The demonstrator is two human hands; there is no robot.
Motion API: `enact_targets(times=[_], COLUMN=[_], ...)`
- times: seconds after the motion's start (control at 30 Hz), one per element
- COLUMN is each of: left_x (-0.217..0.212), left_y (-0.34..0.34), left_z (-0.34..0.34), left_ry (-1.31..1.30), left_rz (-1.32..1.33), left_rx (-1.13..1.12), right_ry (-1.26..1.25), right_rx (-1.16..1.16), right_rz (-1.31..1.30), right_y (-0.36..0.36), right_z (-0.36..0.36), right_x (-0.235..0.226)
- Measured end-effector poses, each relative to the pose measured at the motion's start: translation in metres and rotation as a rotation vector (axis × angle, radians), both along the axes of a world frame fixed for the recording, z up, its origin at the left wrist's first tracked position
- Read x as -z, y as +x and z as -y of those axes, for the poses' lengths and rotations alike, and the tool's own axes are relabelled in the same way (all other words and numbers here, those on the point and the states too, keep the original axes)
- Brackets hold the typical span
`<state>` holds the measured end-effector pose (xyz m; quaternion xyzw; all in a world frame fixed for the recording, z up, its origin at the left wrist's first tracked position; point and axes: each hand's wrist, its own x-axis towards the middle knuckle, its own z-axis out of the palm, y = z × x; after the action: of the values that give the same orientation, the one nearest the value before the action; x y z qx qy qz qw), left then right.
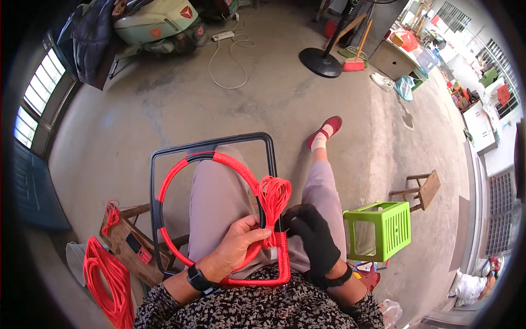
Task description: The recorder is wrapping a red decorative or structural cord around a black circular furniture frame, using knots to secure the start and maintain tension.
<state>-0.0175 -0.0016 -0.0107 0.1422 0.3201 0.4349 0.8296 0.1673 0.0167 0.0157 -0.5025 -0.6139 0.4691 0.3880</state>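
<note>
A black rectangular frame [270,153] with a round ring [238,165] inside it rests on my lap. Red cord wraps most of the ring and the frame's near right corner. My bare left hand [241,241], a watch on its wrist, pinches the neck of a looped bundle of red cord [274,194] against the frame's right side. Just right of that spot is my right hand [313,237] in a black glove, its fingers curled in close to the frame's edge. What its fingertips hold, if anything, is hidden in the dark glove.
To my left, a wooden stool [123,244] carries a red phone [138,248] and some red cord; a big red cord coil [107,285] hangs beside it. On the right stand a green plastic stool [392,230] and a small wooden stool [427,190]. A scooter [159,24] is parked far left.
</note>
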Motion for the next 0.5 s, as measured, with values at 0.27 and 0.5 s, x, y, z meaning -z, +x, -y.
enact_targets(times=[0.27, 0.5], left_x=[0.0, 0.008], left_y=[-0.001, -0.005], left_z=[0.005, 0.005], left_ry=[0.301, 0.298], left_rz=[-0.535, -0.55], left_rx=[0.038, 0.18], right_ry=[-0.731, -0.352], right_rx=[-0.503, -0.489], right_rz=[-0.326, 0.08], right_y=[0.011, 0.027], right_z=[-0.005, -0.015], right_x=[0.037, 0.025])
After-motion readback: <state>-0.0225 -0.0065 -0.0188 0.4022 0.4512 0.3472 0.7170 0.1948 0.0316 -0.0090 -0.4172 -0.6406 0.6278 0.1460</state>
